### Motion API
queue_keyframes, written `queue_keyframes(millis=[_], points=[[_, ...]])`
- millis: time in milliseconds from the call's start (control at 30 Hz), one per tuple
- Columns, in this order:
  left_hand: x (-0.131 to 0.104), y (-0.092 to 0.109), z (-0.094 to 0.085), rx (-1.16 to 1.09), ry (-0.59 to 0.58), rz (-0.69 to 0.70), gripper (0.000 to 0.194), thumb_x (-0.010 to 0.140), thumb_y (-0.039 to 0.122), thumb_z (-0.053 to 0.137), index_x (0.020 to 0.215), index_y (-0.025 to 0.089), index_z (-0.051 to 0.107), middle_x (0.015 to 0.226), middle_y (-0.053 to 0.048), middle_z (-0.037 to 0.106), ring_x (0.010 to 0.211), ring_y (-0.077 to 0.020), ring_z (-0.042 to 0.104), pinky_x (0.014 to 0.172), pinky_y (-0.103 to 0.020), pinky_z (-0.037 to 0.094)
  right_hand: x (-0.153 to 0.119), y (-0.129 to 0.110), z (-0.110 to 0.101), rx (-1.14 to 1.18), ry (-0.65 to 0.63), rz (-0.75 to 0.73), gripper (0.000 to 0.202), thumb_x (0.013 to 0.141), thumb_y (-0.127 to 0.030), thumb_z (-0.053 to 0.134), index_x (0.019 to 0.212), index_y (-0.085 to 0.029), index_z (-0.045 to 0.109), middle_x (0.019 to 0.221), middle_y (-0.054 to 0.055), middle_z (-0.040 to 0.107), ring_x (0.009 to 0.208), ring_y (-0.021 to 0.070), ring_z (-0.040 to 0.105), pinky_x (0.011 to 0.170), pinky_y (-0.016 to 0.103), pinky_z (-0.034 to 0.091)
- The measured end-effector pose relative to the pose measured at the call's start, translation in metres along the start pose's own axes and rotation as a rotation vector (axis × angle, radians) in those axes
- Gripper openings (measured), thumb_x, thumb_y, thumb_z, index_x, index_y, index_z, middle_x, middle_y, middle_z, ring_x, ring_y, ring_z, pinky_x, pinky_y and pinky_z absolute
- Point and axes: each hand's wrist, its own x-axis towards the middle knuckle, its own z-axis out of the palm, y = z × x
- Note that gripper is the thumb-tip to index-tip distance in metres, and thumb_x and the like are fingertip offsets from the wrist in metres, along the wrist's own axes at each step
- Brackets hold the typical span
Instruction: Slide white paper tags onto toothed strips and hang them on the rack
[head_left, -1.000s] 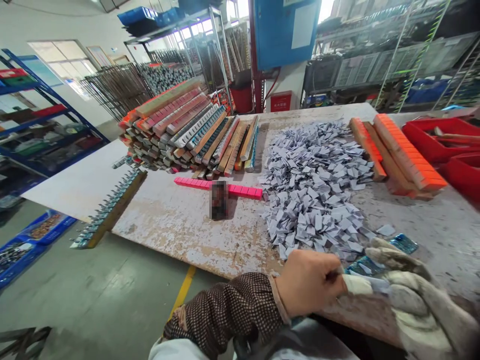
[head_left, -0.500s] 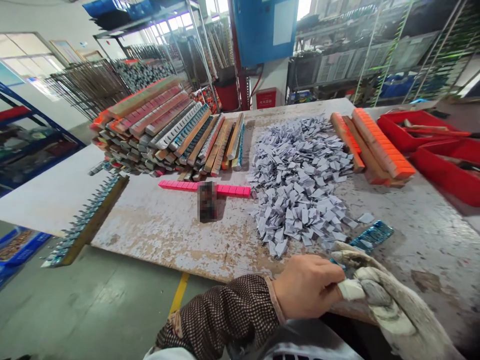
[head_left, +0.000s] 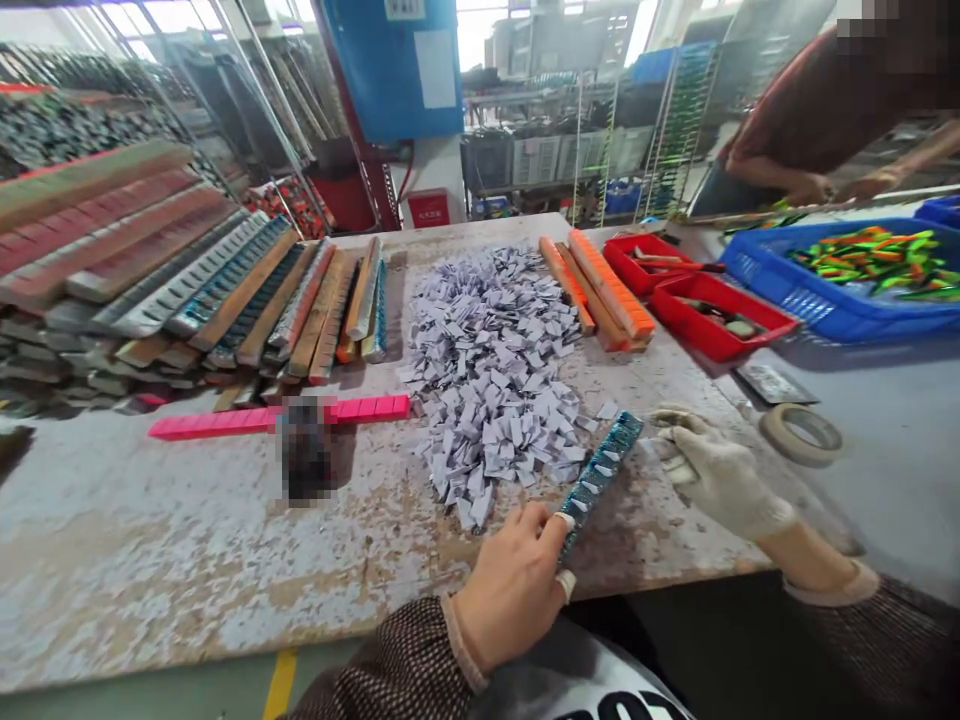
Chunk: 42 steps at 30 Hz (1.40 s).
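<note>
My left hand [head_left: 514, 585], bare with white covers on the fingertips, is closed on the near end of a blue glittery bar [head_left: 619, 438]. Several small white pointed pieces stick up along the bar, which slants away to the right. Just right of its far end is my right hand [head_left: 720, 480] in a whitish glove. Its fingers are curled together, and blur hides what they may hold. Left of the bar spreads a large heap of small white flat pieces [head_left: 487, 400].
A pink notched bar [head_left: 367, 409] and a stack of wooden and metal bars [head_left: 150, 280] lie left. Orange-topped bars [head_left: 607, 285], red trays [head_left: 724, 345], a tape roll [head_left: 801, 433] and a blue basket [head_left: 780, 280] are right. Another person [head_left: 795, 130] stands behind.
The view has turned right. My gloved hand has moved from beside my left hand to past the bar's far end. The bar is now plainly seen in my left hand.
</note>
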Motion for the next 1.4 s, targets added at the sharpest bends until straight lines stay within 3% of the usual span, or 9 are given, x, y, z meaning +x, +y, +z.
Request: queue_keyframes(millis=[200, 300, 433, 700, 867, 1067, 1267, 1333, 1400], points=[[0.003, -0.002, 0.003, -0.031, -0.013, -0.009, 0.046, 0.087, 0.011, 0.057, 0.132, 0.020, 0.053, 0.131, -0.009, 0.056, 0.119, -0.0254, 0.055, 0.108, -0.040, 0.051, 0.023, -0.011, 0.014, -0.073, -0.040, -0.140, 0.016, 0.094, -0.019, 0.049, 0.095, -0.021, 0.065, 0.126, 0.014, 0.065, 0.124, 0.0336, 0.059, 0.105, 0.052, 0.052], [0.003, -0.002, 0.003, -0.063, -0.008, -0.002, 0.048, 0.084, 0.007, 0.055, 0.130, 0.019, 0.054, 0.129, -0.009, 0.056, 0.117, -0.0250, 0.055, 0.107, -0.040, 0.051, 0.033, -0.017, 0.012, -0.100, -0.076, -0.197, 0.019, 0.097, -0.018, 0.047, 0.099, -0.017, 0.066, 0.126, 0.018, 0.064, 0.130, 0.0378, 0.054, 0.109, 0.058, 0.048], [0.003, -0.003, 0.003, -0.092, 0.000, 0.016, 0.048, 0.082, 0.005, 0.054, 0.129, 0.017, 0.054, 0.129, -0.010, 0.056, 0.115, -0.0255, 0.055, 0.107, -0.041, 0.051, 0.045, -0.018, 0.008, -0.118, -0.151, -0.267, 0.020, 0.093, -0.015, 0.049, 0.099, -0.017, 0.068, 0.125, 0.017, 0.064, 0.132, 0.0370, 0.053, 0.109, 0.057, 0.048], [0.003, -0.004, 0.006, -0.111, 0.028, 0.035, 0.045, 0.083, 0.003, 0.053, 0.125, 0.018, 0.055, 0.128, -0.009, 0.057, 0.114, -0.0253, 0.054, 0.105, -0.040, 0.051, 0.044, 0.007, 0.018, -0.077, -0.166, -0.242, 0.023, 0.092, -0.013, 0.049, 0.102, -0.021, 0.068, 0.124, 0.012, 0.066, 0.123, 0.0294, 0.061, 0.099, 0.045, 0.058], [0.004, -0.004, 0.005, -0.085, 0.006, 0.047, 0.044, 0.084, 0.004, 0.052, 0.126, 0.017, 0.054, 0.128, -0.011, 0.057, 0.114, -0.0273, 0.054, 0.104, -0.043, 0.052, 0.041, -0.010, 0.016, -0.132, -0.149, -0.221, 0.021, 0.099, -0.017, 0.047, 0.096, -0.018, 0.067, 0.126, 0.017, 0.064, 0.138, 0.0364, 0.047, 0.110, 0.057, 0.048], [0.003, -0.004, 0.007, -0.081, -0.003, 0.043, 0.045, 0.086, 0.006, 0.052, 0.129, 0.019, 0.052, 0.131, -0.011, 0.055, 0.115, -0.0277, 0.053, 0.105, -0.043, 0.052, 0.062, -0.010, 0.016, -0.145, -0.294, -0.318, 0.025, 0.089, -0.016, 0.053, 0.106, -0.017, 0.072, 0.114, 0.016, 0.069, 0.122, 0.0364, 0.059, 0.107, 0.057, 0.048], [0.002, -0.002, 0.012, -0.122, 0.030, 0.027, 0.042, 0.085, 0.009, 0.054, 0.126, 0.021, 0.052, 0.129, -0.010, 0.056, 0.114, -0.0291, 0.054, 0.101, -0.045, 0.055, 0.038, -0.006, 0.027, -0.097, -0.174, -0.253, 0.025, 0.097, -0.021, 0.044, 0.092, -0.018, 0.068, 0.125, 0.019, 0.064, 0.129, 0.0369, 0.054, 0.106, 0.057, 0.050], [0.002, -0.003, 0.010, -0.133, 0.023, 0.022, 0.040, 0.085, 0.010, 0.055, 0.124, 0.021, 0.052, 0.128, -0.010, 0.056, 0.112, -0.0283, 0.055, 0.100, -0.044, 0.056, 0.038, -0.004, 0.024, -0.069, -0.169, -0.230, 0.029, 0.101, -0.028, 0.044, 0.086, -0.020, 0.067, 0.118, 0.017, 0.067, 0.121, 0.0366, 0.060, 0.103, 0.056, 0.052], [0.002, -0.005, 0.008, -0.154, 0.007, 0.026, 0.042, 0.083, 0.011, 0.058, 0.123, 0.020, 0.052, 0.128, -0.010, 0.056, 0.111, -0.0264, 0.056, 0.101, -0.042, 0.055, 0.049, 0.000, 0.017, -0.041, -0.213, -0.220, 0.032, 0.103, -0.032, 0.045, 0.082, -0.022, 0.066, 0.109, 0.013, 0.069, 0.106, 0.0307, 0.066, 0.094, 0.045, 0.057]])
